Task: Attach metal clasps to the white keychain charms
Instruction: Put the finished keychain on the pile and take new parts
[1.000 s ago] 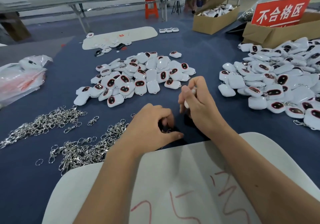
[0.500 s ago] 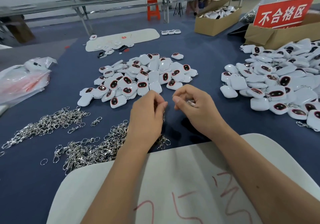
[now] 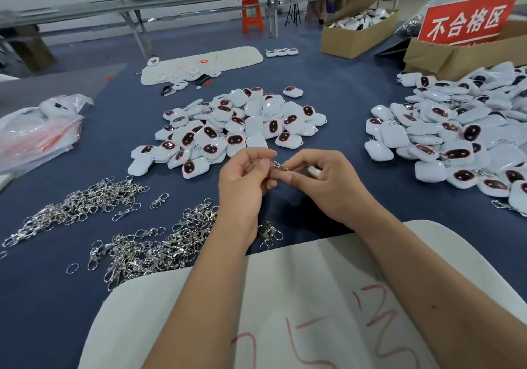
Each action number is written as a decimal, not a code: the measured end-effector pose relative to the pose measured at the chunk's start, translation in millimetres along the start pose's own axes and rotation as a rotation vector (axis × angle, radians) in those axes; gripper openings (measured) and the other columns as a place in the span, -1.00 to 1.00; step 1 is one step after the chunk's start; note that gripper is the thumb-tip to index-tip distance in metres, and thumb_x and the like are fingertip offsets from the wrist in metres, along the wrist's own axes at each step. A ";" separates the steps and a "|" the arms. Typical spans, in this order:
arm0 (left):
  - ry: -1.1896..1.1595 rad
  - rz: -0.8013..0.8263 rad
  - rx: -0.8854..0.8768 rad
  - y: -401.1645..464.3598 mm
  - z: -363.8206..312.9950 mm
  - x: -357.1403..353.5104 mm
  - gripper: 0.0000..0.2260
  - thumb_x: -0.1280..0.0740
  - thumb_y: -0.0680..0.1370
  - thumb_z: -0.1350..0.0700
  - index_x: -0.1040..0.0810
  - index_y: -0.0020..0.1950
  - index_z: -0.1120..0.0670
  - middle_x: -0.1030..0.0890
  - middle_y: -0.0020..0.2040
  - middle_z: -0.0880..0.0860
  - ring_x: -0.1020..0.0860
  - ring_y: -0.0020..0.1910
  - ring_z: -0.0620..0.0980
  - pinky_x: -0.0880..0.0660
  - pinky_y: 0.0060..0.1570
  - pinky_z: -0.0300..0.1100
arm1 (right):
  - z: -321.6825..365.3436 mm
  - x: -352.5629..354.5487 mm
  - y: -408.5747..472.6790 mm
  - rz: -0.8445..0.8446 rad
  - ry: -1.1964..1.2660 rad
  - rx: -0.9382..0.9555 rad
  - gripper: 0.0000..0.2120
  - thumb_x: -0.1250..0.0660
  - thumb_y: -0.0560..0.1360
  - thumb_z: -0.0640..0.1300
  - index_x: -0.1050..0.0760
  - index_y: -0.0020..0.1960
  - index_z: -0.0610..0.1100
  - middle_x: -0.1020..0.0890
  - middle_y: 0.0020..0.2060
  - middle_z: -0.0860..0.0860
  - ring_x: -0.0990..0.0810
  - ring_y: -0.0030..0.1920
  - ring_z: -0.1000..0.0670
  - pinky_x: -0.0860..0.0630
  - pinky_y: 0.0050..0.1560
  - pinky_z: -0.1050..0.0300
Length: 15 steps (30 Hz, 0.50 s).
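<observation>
Head view, looking down over both forearms at a blue-covered table [image 3: 342, 89]. Both hands raised just above the cloth, dead centre. Left hand [image 3: 245, 177] curled, fingertips pinching a small metal clasp [image 3: 278, 166] that pokes out at its 3 o'clock. Right hand [image 3: 325, 180] curled too, thumb and forefinger meeting that same clasp from the other side, with a white charm [image 3: 313, 171] tucked in its fingers; only a sliver of it showing, so can't tell how it's oriented. Clasp sits right between the two pinches, touching both; can't tell if it's actually hooked to the charm.

Rest of the stuff, clock-wise from the hands:
- 12 o'clock: pile of white charms [image 3: 239, 129] with dark oval faces, near the hands.
- 3 o'clock: bigger heap of charms [image 3: 456, 137], some with chain bits showing.
- 7 to 8 o'clock: loose clasp pile [image 3: 159, 246], just beside the left wrist.
- 9 o'clock: second clasp scatter [image 3: 77, 209], farther out.
- 10 o'clock: plastic bag [image 3: 37, 132] at the table edge.
- 1 to 2 o'clock, far side: cardboard boxes [image 3: 353, 37] and a red sign [image 3: 467, 17] with white characters.
- 6 o'clock: white board [image 3: 199, 311] with red scribbles, under both forearms.
</observation>
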<state>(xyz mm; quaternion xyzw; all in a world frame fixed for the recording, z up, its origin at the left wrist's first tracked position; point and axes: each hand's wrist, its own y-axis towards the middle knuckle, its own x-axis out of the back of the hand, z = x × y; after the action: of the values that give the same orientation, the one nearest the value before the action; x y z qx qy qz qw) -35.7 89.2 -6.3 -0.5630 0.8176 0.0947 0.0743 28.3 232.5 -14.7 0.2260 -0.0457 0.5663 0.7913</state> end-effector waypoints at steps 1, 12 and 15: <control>0.008 -0.010 -0.008 -0.3 0.0 -0.7 -0.76 -0.21 0.66 0.36 -0.62 -0.04 0.14 -0.58 -0.29 0.10 -0.57 -0.29 -0.04 -0.48 -0.26 -0.25 | -2.1 0.9 0.7 -0.028 0.013 0.006 -0.94 -0.51 0.56 -0.15 -0.72 -0.08 -0.04 -0.74 -0.21 0.10 -0.67 -0.14 -0.12 -0.57 -0.03 0.01; 0.080 -0.033 -0.013 -3.5 1.4 -3.5 -0.84 -0.34 0.59 0.36 -0.65 -0.03 0.13 -0.65 -0.28 -0.03 -0.59 -0.30 -0.13 -0.55 -0.23 -0.27 | -10.6 5.5 1.9 -0.230 0.193 -0.073 -0.88 -0.51 0.54 -0.20 -0.75 -0.12 -0.01 -0.74 -0.28 0.00 -0.50 -0.41 0.13 -0.44 -0.37 0.31; 0.051 -0.048 -0.008 -2.5 1.6 -3.0 -0.85 -0.39 0.57 0.35 -0.65 -0.05 0.11 -0.67 -0.26 0.00 -0.61 -0.29 -0.11 -0.56 -0.21 -0.26 | -12.4 4.5 3.0 -0.244 0.136 -0.096 -0.89 -0.51 0.55 -0.16 -0.72 -0.13 0.00 -0.71 -0.31 0.01 -0.45 -0.43 0.10 -0.42 -0.39 0.29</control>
<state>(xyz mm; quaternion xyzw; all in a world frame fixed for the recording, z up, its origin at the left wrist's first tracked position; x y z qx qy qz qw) -32.3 91.4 -7.3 -0.5852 0.8050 0.0820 0.0534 24.8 242.2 -23.4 0.1531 0.0088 0.4771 0.8654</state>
